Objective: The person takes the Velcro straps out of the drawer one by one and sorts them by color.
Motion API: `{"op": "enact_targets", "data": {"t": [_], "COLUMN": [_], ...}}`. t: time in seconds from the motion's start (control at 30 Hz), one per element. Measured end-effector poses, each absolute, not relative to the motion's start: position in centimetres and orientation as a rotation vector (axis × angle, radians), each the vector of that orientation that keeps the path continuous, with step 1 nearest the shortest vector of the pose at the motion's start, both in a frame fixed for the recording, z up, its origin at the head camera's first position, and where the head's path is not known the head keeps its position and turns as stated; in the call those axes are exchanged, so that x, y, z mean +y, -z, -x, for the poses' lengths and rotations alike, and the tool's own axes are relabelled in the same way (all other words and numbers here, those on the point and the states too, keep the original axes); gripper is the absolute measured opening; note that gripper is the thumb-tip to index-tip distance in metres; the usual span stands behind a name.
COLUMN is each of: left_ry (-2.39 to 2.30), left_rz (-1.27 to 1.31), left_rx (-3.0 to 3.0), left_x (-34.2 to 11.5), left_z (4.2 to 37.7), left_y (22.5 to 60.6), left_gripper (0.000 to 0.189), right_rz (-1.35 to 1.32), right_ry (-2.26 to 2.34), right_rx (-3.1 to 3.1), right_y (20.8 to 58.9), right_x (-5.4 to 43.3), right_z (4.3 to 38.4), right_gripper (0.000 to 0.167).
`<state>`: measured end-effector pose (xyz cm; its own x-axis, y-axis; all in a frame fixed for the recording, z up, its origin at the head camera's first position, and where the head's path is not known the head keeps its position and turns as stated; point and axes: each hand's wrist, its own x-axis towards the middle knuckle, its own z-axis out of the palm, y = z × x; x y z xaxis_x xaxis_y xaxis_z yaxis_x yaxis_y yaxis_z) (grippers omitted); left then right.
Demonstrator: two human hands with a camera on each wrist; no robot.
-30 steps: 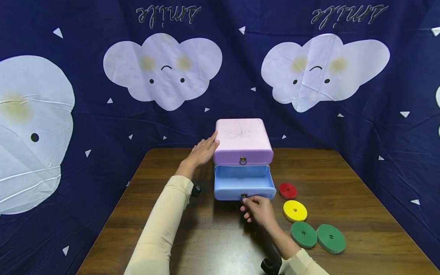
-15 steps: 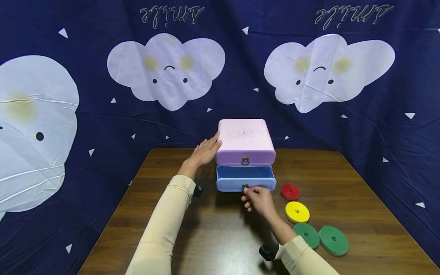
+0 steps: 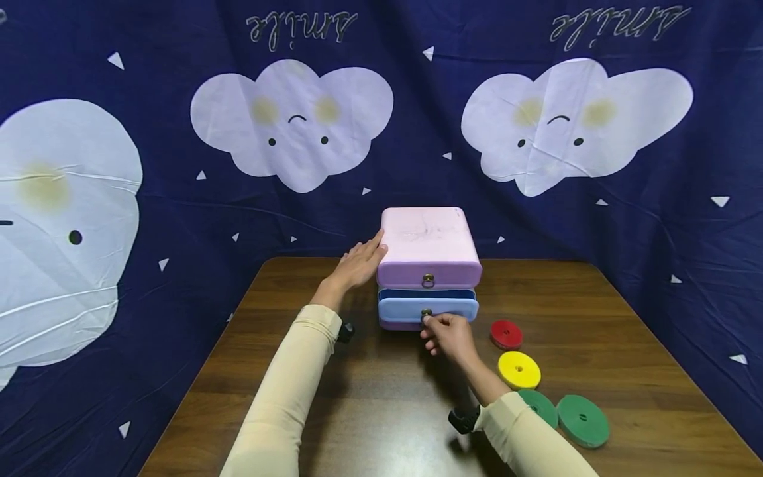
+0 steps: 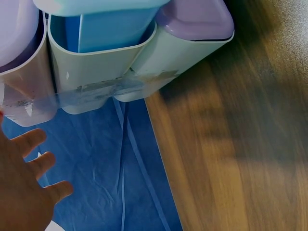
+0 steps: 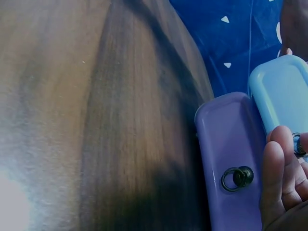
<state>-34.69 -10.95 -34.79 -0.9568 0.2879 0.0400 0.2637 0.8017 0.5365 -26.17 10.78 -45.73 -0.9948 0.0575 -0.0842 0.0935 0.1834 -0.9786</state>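
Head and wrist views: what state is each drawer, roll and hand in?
Purple plastic top drawer: shut or nearly so.
Light-blue plastic middle drawer: slightly open.
Purple plastic bottom drawer: shut.
Round red roll: lying flat.
Round yellow roll: lying flat.
Two round green rolls: lying flat, one partly hidden by the cream right sleeve.
Left hand: fingers extended, beside the pink plastic casing.
Right hand: pinching the middle drawer's metal ring pull.

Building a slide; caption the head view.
Right hand pinches the pull on the blue drawer; left hand beside the pink-topped unit.
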Motion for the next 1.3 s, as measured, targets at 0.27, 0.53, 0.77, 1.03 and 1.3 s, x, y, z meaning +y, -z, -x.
{"op": "enact_targets", "data": {"t": [0.27, 0.53, 0.77, 1.03, 1.3], "left_ry": [-0.862, -0.862, -0.851, -0.844, -0.846], "left_rz": [-0.453, -0.447, -0.448, -0.452, -0.442], "left_rx": [2.946, 2.947, 2.949, 2.948, 2.957], "left_x": [-11.0, -10.9, -10.9, -10.8, -11.0], "left_z": [34.9, 34.8, 34.8, 34.9, 35.0], "left_y": [35.0, 34.8, 34.9, 34.7, 34.8], "left_gripper": [0.059, 0.059, 0.058, 0.058, 0.057], "right_rz": [-0.140, -0.131, -0.138, -0.140, -0.141], "right_ry": [1.975, 1.969, 1.956, 1.955, 1.942], "right_rx": [2.395, 2.384, 2.379, 2.408, 2.409], "right_y": [45.6, 45.6, 45.3, 45.1, 45.2], "right_x": [10.6, 10.7, 10.7, 10.8, 10.9], "right_z": [27.2, 28.3, 28.7, 29.0, 29.1], "right_gripper": [0.030, 0.031, 0.031, 0.032, 0.033]}}
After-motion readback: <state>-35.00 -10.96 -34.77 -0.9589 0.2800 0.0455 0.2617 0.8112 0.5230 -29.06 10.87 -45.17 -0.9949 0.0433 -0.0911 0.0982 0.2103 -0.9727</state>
